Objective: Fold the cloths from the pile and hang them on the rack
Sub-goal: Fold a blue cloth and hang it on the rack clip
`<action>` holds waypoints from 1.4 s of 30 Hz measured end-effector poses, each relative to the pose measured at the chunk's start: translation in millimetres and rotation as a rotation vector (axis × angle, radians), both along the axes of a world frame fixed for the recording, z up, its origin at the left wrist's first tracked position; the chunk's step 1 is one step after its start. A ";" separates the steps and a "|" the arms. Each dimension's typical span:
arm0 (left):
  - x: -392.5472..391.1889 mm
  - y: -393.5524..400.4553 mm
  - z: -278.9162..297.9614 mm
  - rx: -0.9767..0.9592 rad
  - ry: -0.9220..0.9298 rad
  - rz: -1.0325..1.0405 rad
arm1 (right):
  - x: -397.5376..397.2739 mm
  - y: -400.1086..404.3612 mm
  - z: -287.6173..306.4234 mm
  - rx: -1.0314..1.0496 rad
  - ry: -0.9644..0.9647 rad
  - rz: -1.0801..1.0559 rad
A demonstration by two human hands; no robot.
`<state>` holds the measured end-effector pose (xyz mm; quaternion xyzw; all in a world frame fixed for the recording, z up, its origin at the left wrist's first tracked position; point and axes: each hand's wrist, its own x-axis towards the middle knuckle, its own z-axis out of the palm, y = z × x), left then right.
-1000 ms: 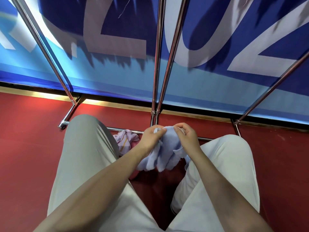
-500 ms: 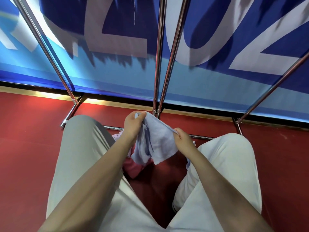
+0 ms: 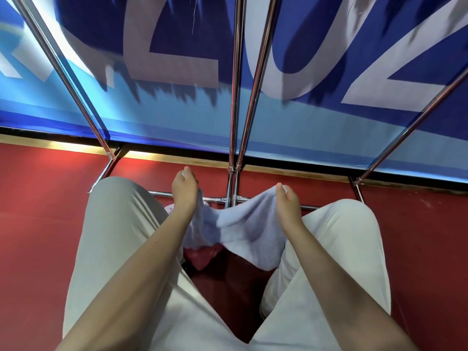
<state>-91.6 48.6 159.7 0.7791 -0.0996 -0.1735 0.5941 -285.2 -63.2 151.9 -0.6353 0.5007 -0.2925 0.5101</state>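
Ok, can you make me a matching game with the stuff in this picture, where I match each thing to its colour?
Things:
1. cloth held between both hands
2. cloth lying on the floor under it
3. floor
4. rack poles

Colours:
A. shiny silver
B. pale blue
C. dark red
D. pink

Pairs: 1-B, 2-D, 3-C, 4-A

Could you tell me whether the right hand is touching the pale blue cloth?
Touching: the head view shows the right hand pinching a corner of the pale blue cloth.
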 end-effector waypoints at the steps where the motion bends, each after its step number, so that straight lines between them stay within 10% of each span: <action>1: 1.3 0.3 -1.6 -0.001 0.014 -0.005 | -0.7 0.1 -0.1 -0.048 0.053 0.008; 8: -7.6 -4.3 8.1 0.053 0.168 -0.130 | -4.4 1.4 0.0 -0.219 0.297 0.113; 18: -20.7 -1.3 -0.2 0.031 0.132 -0.339 | 0.6 -1.2 5.6 0.236 -0.156 -0.057; 27: -41.3 -3.7 3.4 -0.186 0.258 -0.324 | 7.2 17.8 21.2 0.477 -0.566 0.316; 42: -56.6 -14.3 3.0 -0.213 0.262 -0.369 | 7.2 13.2 14.8 -0.064 -0.162 0.230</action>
